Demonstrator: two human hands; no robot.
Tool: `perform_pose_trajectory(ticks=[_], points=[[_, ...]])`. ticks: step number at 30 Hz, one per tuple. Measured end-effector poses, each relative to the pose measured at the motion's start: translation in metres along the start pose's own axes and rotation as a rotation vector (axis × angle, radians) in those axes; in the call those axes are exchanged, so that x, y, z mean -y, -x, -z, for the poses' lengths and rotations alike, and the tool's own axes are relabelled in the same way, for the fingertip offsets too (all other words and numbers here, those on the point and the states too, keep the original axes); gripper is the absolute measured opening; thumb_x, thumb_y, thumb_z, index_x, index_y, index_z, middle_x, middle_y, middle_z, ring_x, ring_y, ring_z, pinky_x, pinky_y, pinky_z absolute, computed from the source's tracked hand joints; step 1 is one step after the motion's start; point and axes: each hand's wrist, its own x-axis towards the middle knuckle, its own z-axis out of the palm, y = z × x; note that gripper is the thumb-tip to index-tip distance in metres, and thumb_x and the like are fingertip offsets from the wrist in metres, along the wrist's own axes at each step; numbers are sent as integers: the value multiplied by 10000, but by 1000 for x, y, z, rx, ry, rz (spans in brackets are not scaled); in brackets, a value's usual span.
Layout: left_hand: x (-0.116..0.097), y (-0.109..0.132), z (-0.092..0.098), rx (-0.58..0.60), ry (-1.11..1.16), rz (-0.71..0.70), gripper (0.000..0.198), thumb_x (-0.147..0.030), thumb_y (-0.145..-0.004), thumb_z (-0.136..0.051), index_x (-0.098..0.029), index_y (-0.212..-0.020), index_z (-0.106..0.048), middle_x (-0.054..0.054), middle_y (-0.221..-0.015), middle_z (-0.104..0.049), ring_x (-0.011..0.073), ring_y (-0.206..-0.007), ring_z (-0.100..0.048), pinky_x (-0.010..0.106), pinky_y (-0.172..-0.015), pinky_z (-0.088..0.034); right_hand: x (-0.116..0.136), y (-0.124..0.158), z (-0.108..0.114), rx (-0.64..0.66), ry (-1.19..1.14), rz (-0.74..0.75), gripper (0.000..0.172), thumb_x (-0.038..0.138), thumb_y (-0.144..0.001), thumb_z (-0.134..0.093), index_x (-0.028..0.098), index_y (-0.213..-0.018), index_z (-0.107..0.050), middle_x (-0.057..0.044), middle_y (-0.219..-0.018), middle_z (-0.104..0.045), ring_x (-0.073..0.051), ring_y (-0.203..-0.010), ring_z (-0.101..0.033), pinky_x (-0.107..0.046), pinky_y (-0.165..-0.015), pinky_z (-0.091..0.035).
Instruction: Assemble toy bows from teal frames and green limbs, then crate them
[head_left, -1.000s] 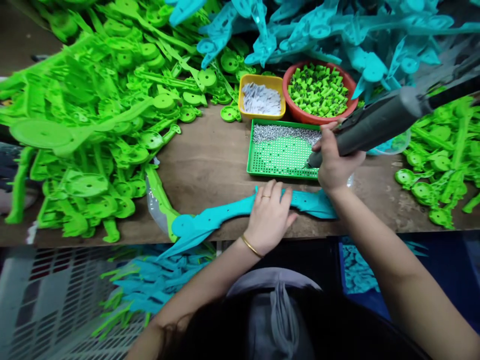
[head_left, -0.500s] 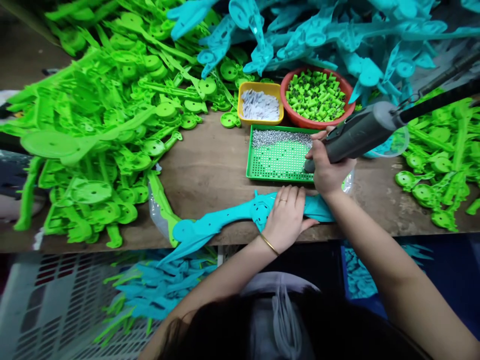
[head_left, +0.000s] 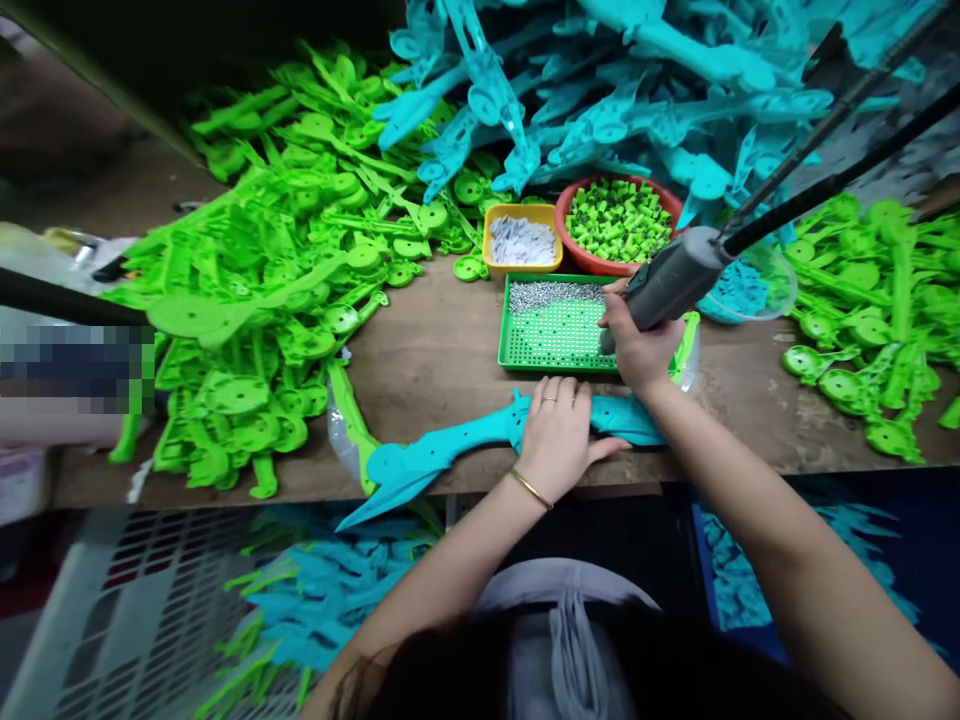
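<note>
A long cyan plastic part (head_left: 450,450) lies along the wooden table's front edge. My left hand (head_left: 556,432) rests flat on its middle, fingers stretched out, pressing it down. My right hand (head_left: 637,340) is wrapped round a grey powered screwdriver (head_left: 675,277) that hangs from dark rods. The tool's tip points down at the right edge of a green perforated tray (head_left: 555,340), which holds several small silver screws along its far side.
A yellow tub (head_left: 523,240) of pale pieces and a red bowl (head_left: 619,222) of green bits stand behind the tray. Heaps of green parts (head_left: 277,270) cover the left and right, cyan parts (head_left: 615,90) the back. A bin of cyan parts (head_left: 337,590) sits below the table.
The view has shifted upward and back. My left hand slid right along the cyan part a second ago and then stayed put. My right hand keeps the screwdriver at the tray's right edge.
</note>
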Motion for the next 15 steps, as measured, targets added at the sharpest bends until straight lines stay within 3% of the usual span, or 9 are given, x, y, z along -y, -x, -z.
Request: perform_pose_trajectory(ticks=[5,9,15], points=[[5,-1,-7,26,8,34,669,-687,-783,-547,-103,-1102,-602,119,-1022,-627,279,-1018,-564,400,-915,-448,40,6,20,-2,-152,83,178,333,-804,-678,266,-962,-630,37,-864,-668,-68,-509,-569,-246,-515,-514],[5,-1,-6,50,26,51,661,-679,-794,-540,-113,-1132,-590,102,-1028,-625,269,-1022,-557,383,-923,-434,64,33,39,110,-187,37,271,263,-806,-685,316,-1063,-616,45,-888,-655,-64,-520,-570,-233,-506,-520],[4,-1,-5,52,39,64,618,-644,-833,-533,-124,-1165,-572,107,-1050,-624,274,-1041,-551,384,-940,-420,48,59,46,161,-49,-27,235,347,-809,-666,288,-1010,-560,33,-856,-619,-90,-584,-590,-252,-544,-545]])
